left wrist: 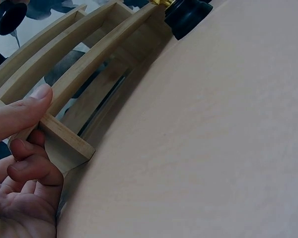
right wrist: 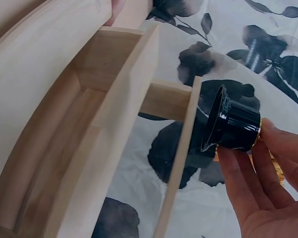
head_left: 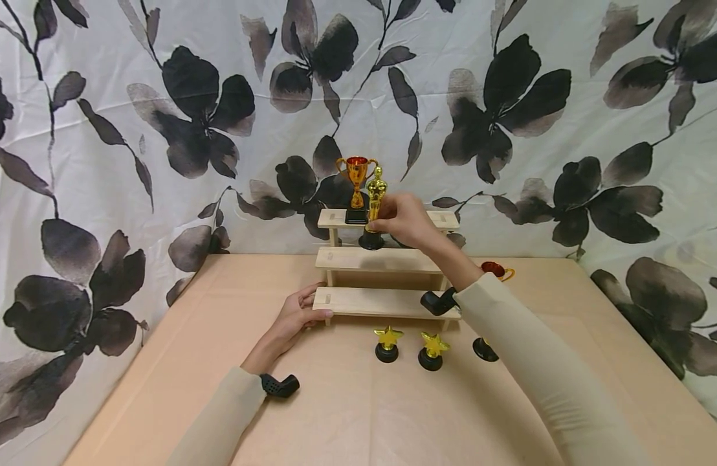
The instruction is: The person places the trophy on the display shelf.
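Observation:
A three-step wooden riser (head_left: 376, 260) stands at the back of the table. On its top step stands a gold cup trophy (head_left: 356, 188). My right hand (head_left: 396, 219) pinches a gold statuette trophy (head_left: 375, 197) by its stem. The statuette's black base (right wrist: 233, 126) hangs above the middle step, against the front edge of the top step (right wrist: 181, 158). My left hand (head_left: 303, 312) grips the left end of the bottom step (left wrist: 64, 139), thumb (left wrist: 20, 111) on top and fingers curled beneath.
Two gold star trophies (head_left: 387, 343) (head_left: 431, 350) on black bases stand on the table in front of the riser. A third black base (head_left: 485, 349) and a red-and-gold cup (head_left: 498, 270) show partly behind my right arm. A flowered cloth (head_left: 189, 116) hangs behind.

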